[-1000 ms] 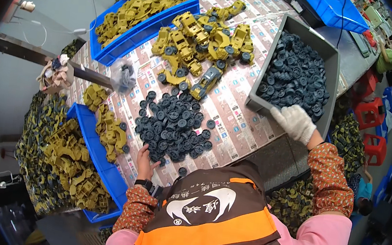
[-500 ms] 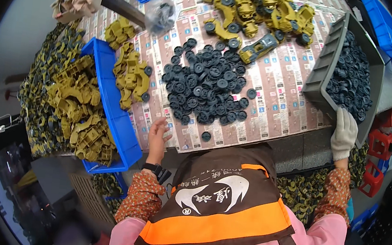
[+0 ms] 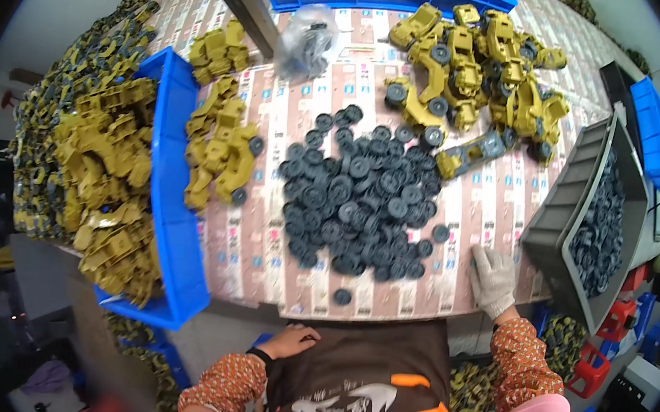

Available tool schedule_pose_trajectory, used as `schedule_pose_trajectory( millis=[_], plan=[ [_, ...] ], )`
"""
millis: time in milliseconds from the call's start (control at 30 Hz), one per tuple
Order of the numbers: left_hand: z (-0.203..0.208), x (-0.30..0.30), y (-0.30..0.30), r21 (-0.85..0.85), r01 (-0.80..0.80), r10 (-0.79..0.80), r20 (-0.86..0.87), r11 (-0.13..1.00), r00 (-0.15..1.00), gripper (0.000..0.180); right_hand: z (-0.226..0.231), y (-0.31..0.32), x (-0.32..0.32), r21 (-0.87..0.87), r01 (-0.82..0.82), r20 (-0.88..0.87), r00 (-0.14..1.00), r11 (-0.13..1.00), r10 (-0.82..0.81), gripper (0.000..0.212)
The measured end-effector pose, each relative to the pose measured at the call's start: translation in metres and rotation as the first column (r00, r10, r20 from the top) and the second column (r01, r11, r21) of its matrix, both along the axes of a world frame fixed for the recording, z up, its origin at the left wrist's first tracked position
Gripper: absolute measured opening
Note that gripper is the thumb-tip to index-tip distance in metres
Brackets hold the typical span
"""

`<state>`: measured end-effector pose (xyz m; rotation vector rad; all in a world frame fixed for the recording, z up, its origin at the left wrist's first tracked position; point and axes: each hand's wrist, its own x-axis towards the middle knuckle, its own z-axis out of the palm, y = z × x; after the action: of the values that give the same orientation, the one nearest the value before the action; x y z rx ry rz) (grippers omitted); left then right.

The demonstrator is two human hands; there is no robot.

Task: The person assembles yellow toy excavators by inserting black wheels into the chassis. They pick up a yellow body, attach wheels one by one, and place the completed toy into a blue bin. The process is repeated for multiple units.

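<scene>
My right hand (image 3: 492, 281), in a white glove, rests on the table's near right part with its fingers apart and nothing in them. Left of it spreads a heap of dark grey toy wheels (image 3: 363, 197), with one loose wheel (image 3: 440, 234) closest to the glove. My left hand (image 3: 291, 342) is bare and lies low by the brown apron (image 3: 379, 352), just off the table's front edge. Its fingers are loosely stretched and hold nothing I can see. Another single wheel (image 3: 343, 297) lies near that edge.
A grey bin (image 3: 567, 203) of wheels stands tilted at the right. Mustard-yellow toy car bodies (image 3: 469, 72) are piled at the back right, others (image 3: 227, 151) beside the blue tray (image 3: 176, 214) on the left. A bagged bundle (image 3: 307, 43) sits near a post (image 3: 246, 4).
My right hand has come off the grey bin's edge onto the table. My left hand has drawn back from the table edge toward the apron. The whole view has shifted.
</scene>
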<state>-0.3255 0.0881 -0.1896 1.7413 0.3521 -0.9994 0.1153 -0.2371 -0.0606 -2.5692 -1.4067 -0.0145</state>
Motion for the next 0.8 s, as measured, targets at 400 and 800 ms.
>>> schedule_pose_trajectory(
  millis=[400,800],
  plan=[
    [-0.156,0.108,-0.127,0.313,-0.077,0.027,0.16,0.947,0.987,0.063,-0.026,-0.012,0.024,-0.02,-0.114,0.02,0.993,0.993,0.115,0.055],
    [-0.179,0.153,-0.113,0.33,-0.001,-0.032,0.095,0.944,0.995,0.058,-0.032,-0.017,0.02,-0.045,-0.034,0.02,0.999,0.998,0.035,0.048]
  ],
)
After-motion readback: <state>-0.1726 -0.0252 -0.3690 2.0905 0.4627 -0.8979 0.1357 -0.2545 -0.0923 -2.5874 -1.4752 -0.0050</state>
